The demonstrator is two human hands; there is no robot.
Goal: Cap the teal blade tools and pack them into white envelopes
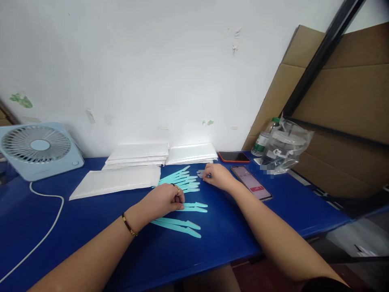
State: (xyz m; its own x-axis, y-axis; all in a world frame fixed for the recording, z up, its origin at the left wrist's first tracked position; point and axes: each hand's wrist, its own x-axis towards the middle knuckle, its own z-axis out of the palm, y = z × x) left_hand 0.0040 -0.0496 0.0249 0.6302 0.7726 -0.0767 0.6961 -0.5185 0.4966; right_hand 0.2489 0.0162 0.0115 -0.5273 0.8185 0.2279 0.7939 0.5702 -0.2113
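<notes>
My left hand is over the blue table, fingers closed on the handle end of turquoise eyebrow razors. Their slim heads point right, past the fingertips. Just behind that hand, several more turquoise razors lie fanned out. Another pair of razors rests nearer the front edge, partly under my left wrist. My right hand is pinched at a little group of small clear plastic pieces, right of the fan. Its fingertips hide most of what they grip.
White padded packets lie at left, with stacked white packets along the wall. A fan with a white cable stands far left. Two phones lie right of my hand, before a bottle and a bagged cup.
</notes>
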